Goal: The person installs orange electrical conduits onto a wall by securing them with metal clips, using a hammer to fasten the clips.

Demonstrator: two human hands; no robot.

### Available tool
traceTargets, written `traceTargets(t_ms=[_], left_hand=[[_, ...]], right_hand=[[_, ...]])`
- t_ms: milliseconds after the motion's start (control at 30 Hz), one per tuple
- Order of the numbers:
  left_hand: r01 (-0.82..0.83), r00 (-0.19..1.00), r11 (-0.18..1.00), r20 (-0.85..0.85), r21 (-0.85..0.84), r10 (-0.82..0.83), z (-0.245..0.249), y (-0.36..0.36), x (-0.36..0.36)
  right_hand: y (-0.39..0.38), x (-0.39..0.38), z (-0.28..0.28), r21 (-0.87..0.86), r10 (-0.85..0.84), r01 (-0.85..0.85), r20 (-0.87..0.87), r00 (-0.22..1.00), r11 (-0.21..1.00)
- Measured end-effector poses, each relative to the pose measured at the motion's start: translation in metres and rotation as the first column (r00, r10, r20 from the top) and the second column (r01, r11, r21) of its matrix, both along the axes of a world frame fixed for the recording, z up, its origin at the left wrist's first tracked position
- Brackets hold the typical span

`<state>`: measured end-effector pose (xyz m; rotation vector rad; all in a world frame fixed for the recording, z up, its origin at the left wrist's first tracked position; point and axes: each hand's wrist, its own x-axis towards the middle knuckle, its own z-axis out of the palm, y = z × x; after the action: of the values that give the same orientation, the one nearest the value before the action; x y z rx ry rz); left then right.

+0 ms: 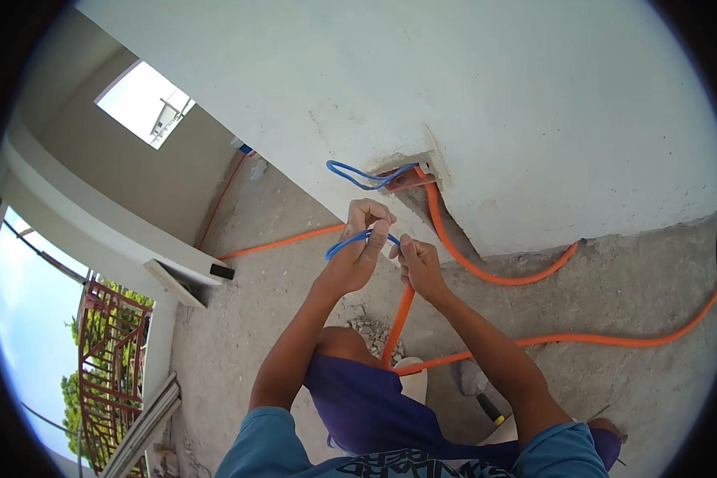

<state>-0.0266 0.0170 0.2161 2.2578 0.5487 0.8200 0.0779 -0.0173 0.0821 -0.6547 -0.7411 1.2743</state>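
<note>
My left hand [365,243] is closed around a blue wire [336,246], which is bent into a loop sticking out behind the fingers. A short stretch of the wire runs across to my right hand [419,267], whose fingers are closed at the upper end of an orange corrugated conduit [399,323]. The conduit's very end is hidden by the fingers. Just beyond the hands, a recessed box [410,180] sits in a broken-out hole in the wall. Another blue wire loop [350,172] sticks out of it, and a second orange conduit [448,235] comes down from it.
More orange conduit [605,340] snakes over the concrete floor [259,295] to the right. Rubble [366,325] lies near my knee. A tool with a black and yellow handle [490,408] rests beside my leg. Planks [142,426] lean at the lower left by an opening.
</note>
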Motion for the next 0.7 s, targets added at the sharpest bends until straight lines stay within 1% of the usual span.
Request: traceTargets(t_ms=[33,67,100,167,200,300,333,400,467,533,600,700], left_hand=[[0.022,1.000,0.998,-0.009,-0.054,-0.022,0.000,0.000,-0.001],[0.044,0.999,0.993,-0.013,-0.112,-0.046,-0.001,0.001,-0.002],[0.066,0.997,0.983,-0.013,-0.172,-0.070,-0.005,0.002,-0.002],[0.022,0.998,0.945,-0.044,-0.327,-0.039,-0.019,0.016,-0.003],[0.000,0.998,0.918,-0.058,-0.398,-0.026,-0.027,0.026,-0.001],[-0.048,0.953,0.953,-0.300,-0.301,-0.046,-0.051,0.064,0.010],[-0.132,0.954,0.925,-0.298,-0.357,0.021,-0.058,0.069,0.016],[-0.293,0.939,0.837,-0.304,-0.463,0.160,-0.076,0.075,0.030],[-0.352,0.924,0.829,-0.301,-0.435,0.234,-0.092,0.087,0.040],[-0.394,0.912,0.829,-0.281,-0.397,0.299,-0.096,0.086,0.050],[-0.431,0.898,0.834,-0.256,-0.345,0.358,-0.101,0.081,0.052],[-0.421,0.894,0.875,-0.274,-0.237,0.356,-0.105,0.085,0.054]], right_hand=[[0.002,0.008,0.000,0.003,-0.023,0.023,0.132,0.991,1.000],[0.005,0.014,-0.001,-0.034,-0.025,0.029,0.124,0.992,0.999],[0.008,0.021,-0.007,-0.093,0.021,-0.014,0.080,0.997,0.996],[0.015,0.032,-0.029,-0.199,0.102,-0.103,-0.014,0.995,0.974],[0.018,0.033,-0.045,-0.235,0.052,-0.039,0.052,0.997,0.971],[0.014,0.038,-0.083,-0.337,0.057,-0.024,0.087,0.995,0.941],[0.012,0.039,-0.091,-0.372,0.059,-0.014,0.110,0.992,0.928],[0.006,0.037,-0.102,-0.403,0.063,-0.024,0.084,0.995,0.915],[0.004,0.034,-0.107,-0.421,0.050,-0.024,0.051,0.997,0.907],[0.004,0.033,-0.110,-0.428,0.015,-0.009,0.010,1.000,0.904],[0.004,0.037,-0.111,-0.409,0.017,-0.004,0.028,0.999,0.913],[0.001,0.035,-0.108,-0.429,0.041,-0.039,-0.005,0.999,0.902]])
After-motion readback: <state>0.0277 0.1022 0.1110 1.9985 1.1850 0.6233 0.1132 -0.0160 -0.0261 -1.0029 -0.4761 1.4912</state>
